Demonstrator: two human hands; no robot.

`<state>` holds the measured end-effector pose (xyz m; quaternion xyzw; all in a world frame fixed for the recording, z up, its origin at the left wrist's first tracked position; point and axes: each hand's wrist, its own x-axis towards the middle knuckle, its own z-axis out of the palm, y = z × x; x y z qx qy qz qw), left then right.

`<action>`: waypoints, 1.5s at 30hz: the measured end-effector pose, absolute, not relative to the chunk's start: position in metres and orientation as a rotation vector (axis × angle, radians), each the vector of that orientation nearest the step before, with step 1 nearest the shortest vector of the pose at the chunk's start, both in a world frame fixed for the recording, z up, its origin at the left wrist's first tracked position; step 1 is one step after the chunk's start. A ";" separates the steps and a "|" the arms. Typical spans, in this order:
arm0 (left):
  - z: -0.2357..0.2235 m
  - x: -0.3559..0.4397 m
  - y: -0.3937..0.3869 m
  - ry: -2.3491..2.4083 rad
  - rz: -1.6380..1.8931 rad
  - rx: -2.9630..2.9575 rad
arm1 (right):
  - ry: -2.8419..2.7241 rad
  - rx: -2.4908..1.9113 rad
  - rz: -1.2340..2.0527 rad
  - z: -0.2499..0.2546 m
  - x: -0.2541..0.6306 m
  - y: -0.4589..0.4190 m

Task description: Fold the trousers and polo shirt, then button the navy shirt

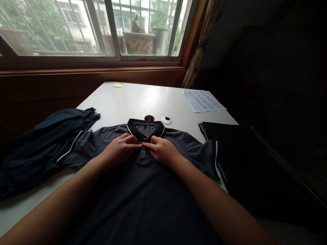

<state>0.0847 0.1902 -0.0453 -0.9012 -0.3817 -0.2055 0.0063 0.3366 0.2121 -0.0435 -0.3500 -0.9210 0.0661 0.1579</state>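
Observation:
A dark grey polo shirt (145, 183) lies front side up, its collar toward the window and both short sleeves spread out. White piping edges the black collar (131, 126) and the cuffs. My left hand (122, 146) and my right hand (162, 149) meet at the placket just below the collar, fingers closed on the cloth from either side. One button (143, 152) shows below my fingertips, and another sits just above them by the collar. Whatever lies right between my fingertips is too small to make out.
The shirt lies on a white table (138, 98). Crumpled dark blue cloth (46, 143) lies on the left, black clothing with white stripes (245, 163) on the right. Farther back are printed papers (201, 101), a yellow sticky note (118, 85), a round cable hole (149, 118) and its white cover (166, 120).

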 end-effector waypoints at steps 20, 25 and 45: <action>-0.046 0.084 0.190 -1.191 -0.600 -2.800 | -2.597 -1.086 0.174 -0.044 0.335 0.210; -0.047 0.084 0.190 -1.205 -0.588 -2.796 | -2.565 -1.157 0.235 -0.044 0.334 0.211; -0.046 0.086 0.189 -1.244 -0.582 -2.780 | -2.469 -1.040 0.364 -0.056 0.339 0.217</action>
